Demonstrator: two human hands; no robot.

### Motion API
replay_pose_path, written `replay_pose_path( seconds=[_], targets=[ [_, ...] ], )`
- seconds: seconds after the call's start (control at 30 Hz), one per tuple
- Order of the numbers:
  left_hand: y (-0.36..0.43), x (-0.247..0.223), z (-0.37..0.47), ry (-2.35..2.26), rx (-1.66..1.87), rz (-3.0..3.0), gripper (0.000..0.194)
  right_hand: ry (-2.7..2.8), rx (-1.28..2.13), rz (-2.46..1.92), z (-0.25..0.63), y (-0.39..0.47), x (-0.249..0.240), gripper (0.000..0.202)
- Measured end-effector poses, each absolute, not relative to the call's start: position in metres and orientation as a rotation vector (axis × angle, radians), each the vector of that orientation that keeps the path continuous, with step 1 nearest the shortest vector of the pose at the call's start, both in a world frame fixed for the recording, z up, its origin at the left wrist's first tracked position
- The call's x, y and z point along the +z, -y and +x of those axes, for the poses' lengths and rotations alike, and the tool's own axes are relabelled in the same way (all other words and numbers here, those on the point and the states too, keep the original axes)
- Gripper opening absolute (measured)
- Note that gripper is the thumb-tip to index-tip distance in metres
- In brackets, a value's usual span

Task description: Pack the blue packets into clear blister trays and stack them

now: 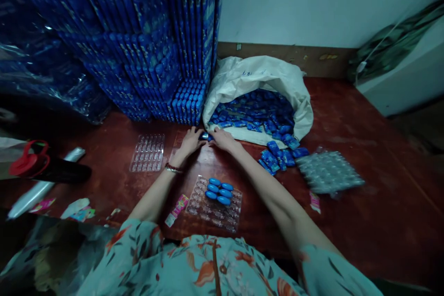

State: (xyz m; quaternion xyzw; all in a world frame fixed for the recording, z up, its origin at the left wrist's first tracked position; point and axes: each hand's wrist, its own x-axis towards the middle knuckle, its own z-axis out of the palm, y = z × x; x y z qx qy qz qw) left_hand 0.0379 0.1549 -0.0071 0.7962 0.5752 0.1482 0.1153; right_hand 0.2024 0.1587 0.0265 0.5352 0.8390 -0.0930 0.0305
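In front of the white sack, my left hand (190,141) and my right hand (222,139) face each other with bent fingers. Between the fingertips are small blue packets (205,136), gripped from both sides; their exact number is hard to tell. Nearer my body lies a clear plastic blister tray (215,217), with several glossy blue oval pieces (219,191) sitting in its far middle part. A second clear tray (147,153), with nothing visible in its cavities, rests left of my left forearm.
The open white sack (277,69) holds many blue packets (253,106), some spilled out at its right front (272,159). A stack of clear trays (329,171) sits farther right. Tall stacks of blue packs (138,51) rise at the back left. A red-lidded dark bottle (62,169) lies left.
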Motion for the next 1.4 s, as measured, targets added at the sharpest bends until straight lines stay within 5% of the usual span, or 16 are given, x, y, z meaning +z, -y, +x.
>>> replay_pose_path(
  seconds=[0.2,0.33,0.5,0.63,0.77,1.0,1.23,1.4],
  targets=[
    [-0.126,-0.025,0.013,-1.595,0.267,2.384,0.03,-2.451,-0.337,1.654,0.234,-0.103,0.014,0.032],
    [-0.062,-0.03,-0.023,-1.559,0.474,2.295,0.031,-2.374,-0.388,1.794,0.296,-0.036,0.016,0.032],
    [0.024,-0.006,-0.045,-1.518,0.696,1.993,0.023,-2.543,-1.096,2.254,0.33,0.043,0.024,0.036],
    [0.056,0.017,-0.023,-1.35,0.822,2.125,0.016,-2.76,-1.366,2.345,0.29,0.084,0.009,0.02],
    [0.058,0.011,0.005,-1.261,0.744,2.28,0.029,-3.143,-1.135,2.162,0.256,0.094,-0.017,0.023],
    [0.053,-0.008,0.014,-1.085,0.54,2.651,0.031,-3.105,-0.217,1.516,0.252,0.081,-0.001,0.031],
    [0.048,0.003,0.039,-0.934,0.186,2.732,0.02,-2.741,-0.239,1.257,0.221,0.06,0.037,0.024],
    [0.042,-0.005,0.034,-0.92,0.327,2.732,0.029,-2.607,-0.274,1.401,0.214,0.059,0.038,0.024]
  ],
)
